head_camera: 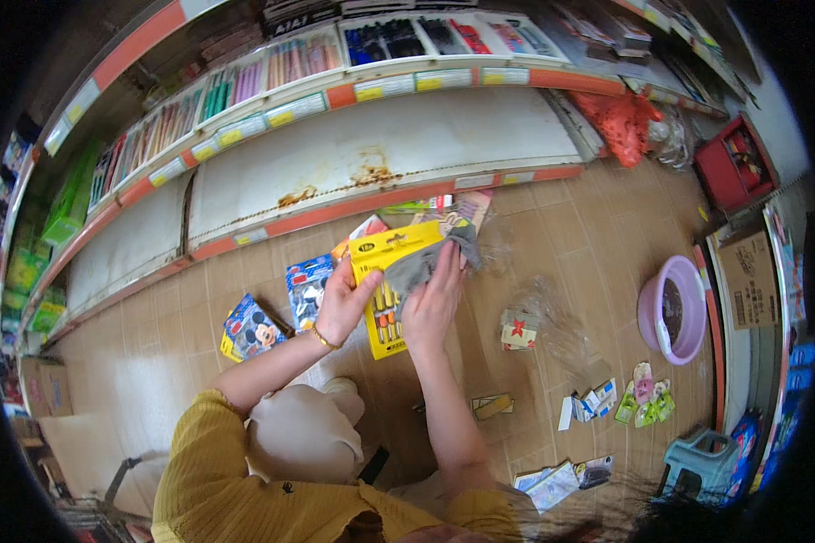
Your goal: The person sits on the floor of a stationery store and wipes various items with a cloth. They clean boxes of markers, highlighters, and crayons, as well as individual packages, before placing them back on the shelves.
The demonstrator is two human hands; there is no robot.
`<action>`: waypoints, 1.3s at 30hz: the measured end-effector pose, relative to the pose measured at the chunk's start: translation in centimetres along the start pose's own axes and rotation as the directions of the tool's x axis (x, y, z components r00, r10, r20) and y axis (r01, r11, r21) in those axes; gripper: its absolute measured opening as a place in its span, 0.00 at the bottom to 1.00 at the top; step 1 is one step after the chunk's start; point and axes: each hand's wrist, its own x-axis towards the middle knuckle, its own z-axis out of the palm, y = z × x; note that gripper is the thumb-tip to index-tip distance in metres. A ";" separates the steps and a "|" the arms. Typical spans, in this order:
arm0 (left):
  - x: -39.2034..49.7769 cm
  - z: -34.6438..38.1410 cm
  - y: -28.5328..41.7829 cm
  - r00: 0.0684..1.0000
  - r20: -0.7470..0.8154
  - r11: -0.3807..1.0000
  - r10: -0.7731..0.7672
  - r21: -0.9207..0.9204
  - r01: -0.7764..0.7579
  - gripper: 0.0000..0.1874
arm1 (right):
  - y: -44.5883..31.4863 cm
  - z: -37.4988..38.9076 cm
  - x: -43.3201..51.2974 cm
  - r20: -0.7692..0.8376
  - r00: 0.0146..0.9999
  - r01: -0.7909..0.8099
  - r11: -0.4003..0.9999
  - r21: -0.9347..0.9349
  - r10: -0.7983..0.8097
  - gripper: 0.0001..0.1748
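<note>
My left hand (pixel 343 302) grips the left edge of a yellow packet of crayons or markers (pixel 373 254), with a window showing the sticks inside. My right hand (pixel 435 305) presses a grey cloth (pixel 414 268) flat against the packet's upper front. On the floor to the left of the packet lie a blue packet with a cartoon mouse (pixel 305 288) and a small stack of similar cartoon packets (pixel 258 329). Other colourful packets (pixel 472 207) lie beyond the held one, by the shelf base, partly hidden by it.
Ahead stands a shelf with a rust-stained bottom board (pixel 394 149) and pen trays (pixel 302 58) above. To the right are a purple basin (pixel 672 309), a blue-grey step stool (pixel 699 461), a red box (pixel 737 163), clear plastic wrap (pixel 550 332) and small packets (pixel 645 400) on the floor.
</note>
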 end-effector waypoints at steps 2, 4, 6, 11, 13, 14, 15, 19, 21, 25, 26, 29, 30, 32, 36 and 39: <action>-0.6 1.8 0.8 0.992 0.116 0.997 0.041 0.058 -0.048 0.13 | 0.9 -1.5 0.9 -0.186 0.982 0.030 0.995 0.098 -0.011 0.30; -0.5 2.9 1.7 0.980 0.198 0.983 0.038 0.171 -0.072 0.14 | 0.8 -3.0 1.0 -0.177 0.973 0.149 0.989 -0.007 -0.148 0.25; 0.1 2.9 0.4 0.972 0.220 0.932 0.078 0.330 -0.149 0.12 | 0.0 -4.2 1.3 -0.138 0.964 0.233 0.972 0.025 -0.228 0.17; -1.2 3.8 0.7 0.909 0.363 0.810 0.206 0.458 -0.367 0.07 | -0.3 -6.1 2.0 0.010 0.870 0.480 0.850 0.215 -0.494 0.15; -1.6 4.4 3.0 0.928 0.356 0.853 0.112 0.446 -0.273 0.09 | 1.7 -6.6 2.3 -0.035 0.867 0.488 0.834 0.259 -0.497 0.15; -1.6 4.3 3.3 0.937 0.335 0.878 0.098 0.414 -0.240 0.10 | 3.0 -7.1 2.1 -0.064 0.880 0.473 0.862 0.182 -0.470 0.15; -1.6 4.1 3.4 0.946 0.313 0.900 0.085 0.382 -0.207 0.12 | 4.4 -7.1 1.8 -0.094 0.926 0.377 0.912 0.160 -0.366 0.14; -1.4 4.3 2.1 0.964 0.267 0.957 0.002 0.280 -0.080 0.14 | 12.1 -5.5 0.0 -0.125 0.983 -0.045 0.842 0.537 0.132 0.14; -1.5 3.8 2.2 0.970 0.231 0.971 -0.075 0.239 0.018 0.14 | 12.3 -8.0 0.6 0.205 0.937 -0.324 0.483 0.814 0.282 0.16; -0.8 4.1 2.0 0.907 0.389 0.911 -0.160 0.413 -0.016 0.14 | 5.1 -10.4 3.1 0.014 1.000 0.000 0.711 0.703 -0.014 0.19; -0.8 4.5 2.4 0.862 0.493 0.878 -0.115 0.456 -0.144 0.14 | 2.9 -10.3 3.2 0.048 0.970 0.186 0.850 0.492 -0.240 0.15; -0.9 6.9 3.4 0.726 0.598 0.648 0.339 0.411 -0.641 0.14 | 1.7 -9.8 2.6 0.214 0.937 0.214 0.939 0.271 -0.275 0.09; -1.4 7.1 3.3 0.757 0.582 0.675 0.297 0.433 -0.598 0.13 | 1.9 -9.6 2.3 0.254 0.948 0.120 0.953 0.279 -0.194 0.09; -2.0 7.1 3.3 0.753 0.652 0.734 0.081 0.472 -0.488 0.13 | 2.8 -9.3 2.2 0.344 0.932 -0.181 0.968 0.172 0.113 0.09; -2.3 7.4 4.1 0.781 0.608 0.755 -0.146 0.578 -0.309 0.11 | 6.1 -9.4 2.3 0.244 0.897 -0.435 0.641 0.632 0.367 0.16; -2.4 6.0 3.7 0.813 0.556 0.800 -0.176 0.562 -0.210 0.11 | 5.8 -12.6 2.8 0.210 0.937 -0.332 0.533 0.778 0.278 0.19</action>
